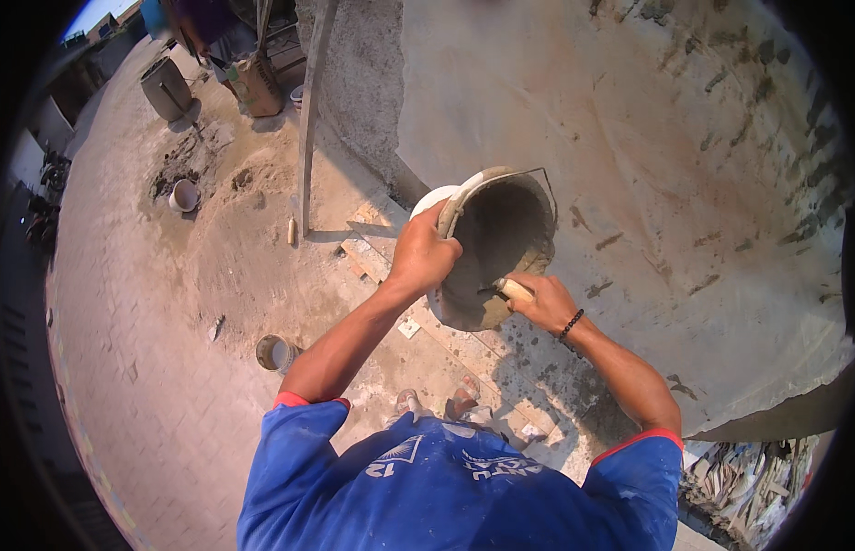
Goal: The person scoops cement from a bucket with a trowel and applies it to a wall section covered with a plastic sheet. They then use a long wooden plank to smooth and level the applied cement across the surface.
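A pale bucket (475,182) coated with grey mortar is tilted in front of me, its mouth facing up toward me. My left hand (426,253) grips its rim on the left side. Wet grey mortar (506,220) lines the inside. In my right hand (545,303) is the wooden handle of a trowel (514,290), fingers wrapped round it. The trowel's metal end reaches into the bucket near the lower rim, and its blade is mostly hidden in the mortar and shadow. A thin wire bail stands out past the bucket's upper right.
A rendered wall (574,119) with dark mortar splashes fills the right. A wooden post (312,119) stands left of the bucket. Sand (235,243), a white pail (183,196), a small bucket (276,353) and a barrel (166,89) lie leftward. Scraps (753,487) are heaped lower right.
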